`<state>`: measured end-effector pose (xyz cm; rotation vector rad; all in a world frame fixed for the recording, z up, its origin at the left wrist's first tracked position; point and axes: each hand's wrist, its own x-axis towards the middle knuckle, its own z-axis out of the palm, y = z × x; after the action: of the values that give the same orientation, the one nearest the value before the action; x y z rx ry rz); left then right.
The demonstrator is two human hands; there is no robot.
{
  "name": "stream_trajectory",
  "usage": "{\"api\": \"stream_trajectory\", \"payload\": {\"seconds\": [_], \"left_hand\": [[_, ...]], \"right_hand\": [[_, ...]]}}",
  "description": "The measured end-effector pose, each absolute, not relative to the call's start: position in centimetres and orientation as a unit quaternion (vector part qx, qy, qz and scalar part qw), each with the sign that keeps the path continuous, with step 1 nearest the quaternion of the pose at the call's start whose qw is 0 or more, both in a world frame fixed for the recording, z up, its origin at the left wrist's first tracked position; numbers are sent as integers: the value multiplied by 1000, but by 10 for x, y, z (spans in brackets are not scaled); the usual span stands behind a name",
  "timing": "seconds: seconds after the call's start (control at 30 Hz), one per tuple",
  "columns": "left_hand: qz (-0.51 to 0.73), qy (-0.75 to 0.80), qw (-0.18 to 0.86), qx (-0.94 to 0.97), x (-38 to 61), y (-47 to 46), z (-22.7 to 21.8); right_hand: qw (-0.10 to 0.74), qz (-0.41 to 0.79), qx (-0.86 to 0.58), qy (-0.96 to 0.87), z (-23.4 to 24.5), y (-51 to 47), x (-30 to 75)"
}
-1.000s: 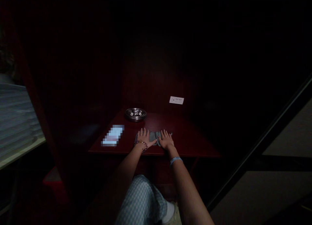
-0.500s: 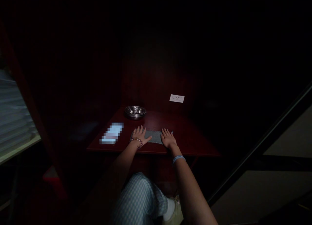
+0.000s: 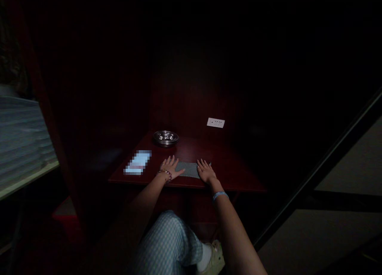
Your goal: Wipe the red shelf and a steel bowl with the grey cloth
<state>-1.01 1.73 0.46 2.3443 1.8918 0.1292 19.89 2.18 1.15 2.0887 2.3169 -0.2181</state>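
A grey cloth (image 3: pixel 188 169) lies spread flat near the front edge of a dark red table (image 3: pixel 238 175). My left hand (image 3: pixel 169 166) rests open on the cloth's left end, fingers spread, a beaded bracelet on the wrist. My right hand (image 3: pixel 205 171) lies open on the cloth's right end, with a light blue band on the wrist. Both palms press down on the cloth.
A round metal ashtray (image 3: pixel 166 138) sits at the table's back left. A pale flat item (image 3: pixel 137 162) lies left of my hands. A white socket plate (image 3: pixel 215 122) is on the dark wall behind. My checked trouser leg and shoe show below the table edge.
The cloth was bunched between my hands a second ago. My hands have slid apart and it now lies flat and stretched out between them.
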Motion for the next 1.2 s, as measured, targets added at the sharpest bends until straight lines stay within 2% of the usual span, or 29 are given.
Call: {"api": "stream_trajectory", "payload": {"seconds": [0.37, 0.57, 0.8, 0.97, 1.2], "left_hand": [[7, 676, 106, 729, 29, 13, 11], [-19, 642, 114, 758, -2, 15, 15], [-5, 665, 80, 743, 4, 9, 12], [8, 611, 79, 787, 4, 8, 9], [27, 644, 67, 762, -2, 9, 5]], "right_hand": [[6, -71, 673, 736, 14, 14, 162], [6, -83, 652, 754, 15, 14, 179], [2, -66, 677, 733, 12, 15, 169], [5, -66, 638, 768, 11, 15, 165], [-1, -52, 679, 732, 10, 15, 177]]}}
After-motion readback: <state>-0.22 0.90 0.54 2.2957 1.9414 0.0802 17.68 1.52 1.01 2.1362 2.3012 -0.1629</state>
